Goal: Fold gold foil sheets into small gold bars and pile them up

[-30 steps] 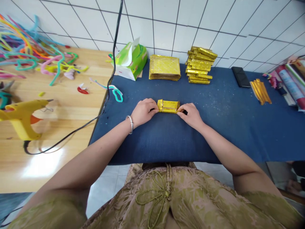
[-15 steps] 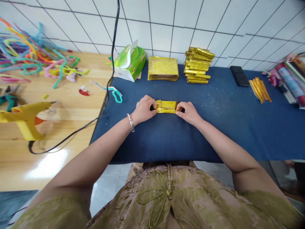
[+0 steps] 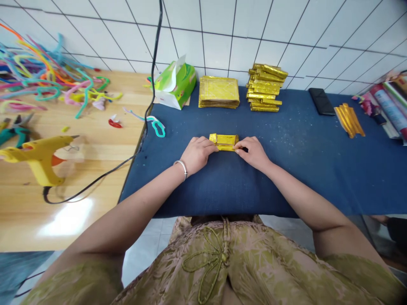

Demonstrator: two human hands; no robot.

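Both hands, left hand (image 3: 199, 153) and right hand (image 3: 254, 151), pinch the folded gold foil paper (image 3: 224, 142) between them; pressing evenly along each end should keep creases sharp.

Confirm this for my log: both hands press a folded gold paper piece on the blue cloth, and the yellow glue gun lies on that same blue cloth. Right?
Not quite. The head view shows the glue gun on the wooden table, beside the blue cloth. Left hand and right hand do press the gold paper piece.

Folded gold foil paper (image 3: 224, 141), flat on blue cloth (image 3: 286, 169) between both hands
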